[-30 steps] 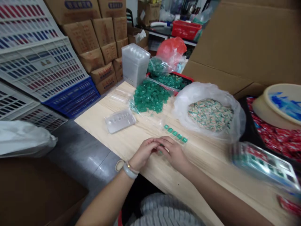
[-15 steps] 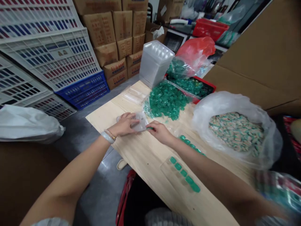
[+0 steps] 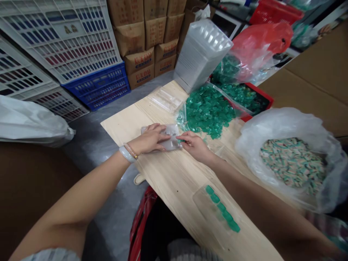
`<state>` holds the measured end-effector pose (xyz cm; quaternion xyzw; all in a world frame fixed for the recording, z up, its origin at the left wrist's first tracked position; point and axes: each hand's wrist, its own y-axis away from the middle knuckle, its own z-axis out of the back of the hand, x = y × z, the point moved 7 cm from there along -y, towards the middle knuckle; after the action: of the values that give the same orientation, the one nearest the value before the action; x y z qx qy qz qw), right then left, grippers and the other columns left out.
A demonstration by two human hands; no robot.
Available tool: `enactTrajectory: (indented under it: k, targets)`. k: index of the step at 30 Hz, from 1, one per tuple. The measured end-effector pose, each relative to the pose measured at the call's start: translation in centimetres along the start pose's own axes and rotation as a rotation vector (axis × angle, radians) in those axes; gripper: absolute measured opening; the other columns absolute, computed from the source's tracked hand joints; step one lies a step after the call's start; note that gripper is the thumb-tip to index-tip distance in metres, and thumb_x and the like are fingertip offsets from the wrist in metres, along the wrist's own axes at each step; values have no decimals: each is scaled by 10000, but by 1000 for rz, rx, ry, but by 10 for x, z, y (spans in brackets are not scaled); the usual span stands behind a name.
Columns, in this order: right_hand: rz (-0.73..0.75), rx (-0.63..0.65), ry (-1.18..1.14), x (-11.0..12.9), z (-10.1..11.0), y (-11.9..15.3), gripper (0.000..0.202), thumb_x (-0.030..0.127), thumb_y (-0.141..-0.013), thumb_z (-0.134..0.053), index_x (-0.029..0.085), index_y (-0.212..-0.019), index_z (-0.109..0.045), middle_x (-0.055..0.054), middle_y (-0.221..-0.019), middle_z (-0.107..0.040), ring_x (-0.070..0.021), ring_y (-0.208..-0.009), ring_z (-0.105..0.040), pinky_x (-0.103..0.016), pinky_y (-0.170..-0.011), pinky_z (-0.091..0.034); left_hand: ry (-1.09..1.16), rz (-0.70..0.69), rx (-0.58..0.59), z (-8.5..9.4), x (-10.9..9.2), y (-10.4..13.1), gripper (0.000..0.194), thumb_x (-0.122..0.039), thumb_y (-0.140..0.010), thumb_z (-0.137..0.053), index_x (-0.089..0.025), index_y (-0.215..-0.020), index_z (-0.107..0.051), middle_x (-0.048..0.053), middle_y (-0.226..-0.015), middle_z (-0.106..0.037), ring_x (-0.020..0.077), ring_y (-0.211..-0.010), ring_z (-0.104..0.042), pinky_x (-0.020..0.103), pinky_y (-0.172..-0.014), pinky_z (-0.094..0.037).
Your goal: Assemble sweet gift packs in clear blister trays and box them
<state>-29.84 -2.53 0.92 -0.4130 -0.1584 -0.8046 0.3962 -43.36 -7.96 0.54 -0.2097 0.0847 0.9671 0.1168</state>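
Observation:
My left hand [image 3: 152,139] lies across a clear plastic tray [image 3: 172,144], fingers spread, pressing its left part onto the wooden table. At the tray's right end my right hand [image 3: 196,146] is closed in a pinch on a small green plastic piece [image 3: 180,141], mostly hidden by the fingertips. Just beyond both hands is a heap of similar green pieces [image 3: 208,108], partly on clear film. Nearer me, another clear tray [image 3: 202,201] holds a row of several green pieces [image 3: 221,207]. My right forearm passes above the table beside it.
A tall stack of clear trays [image 3: 199,54] stands at the table's far edge, beside loose trays [image 3: 166,100]. A red-rimmed bin [image 3: 268,101] holds more green pieces. To the right sits an open white bag [image 3: 252,134] of small wrapped pieces. Crates [image 3: 95,85] and cartons [image 3: 141,74] line the left.
The view has shifted, so the background sits farther right. My right hand has brought the green piece from the tray's near right corner onto its right end. My left hand stays on the tray.

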Motion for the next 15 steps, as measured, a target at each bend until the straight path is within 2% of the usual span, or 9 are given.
enactTrajectory:
  k: [6,15]
  targets:
    - [-5,1,3,-1,4,2,287,150,-737,-503,213,-960,-672,-50,-870,-539,-136,-755,-512,-267,-647,-438,-8,-20,12,0,-2,-1,527,-467,-698,-623,-285,-1185,-541,82,-1364,-355,304,-1229,-269,445,-1004,-209]
    - [10,31,49,0,5,-1,281,158,-753,-496,236,-968,-659,-39,-897,-544,-143,-825,-528,-261,-679,-442,-25,-44,5,-4,3,-2,519,-469,-702,-617,-294,-1185,-537,58,-1360,-353,301,-1232,-257,445,-1017,-190]
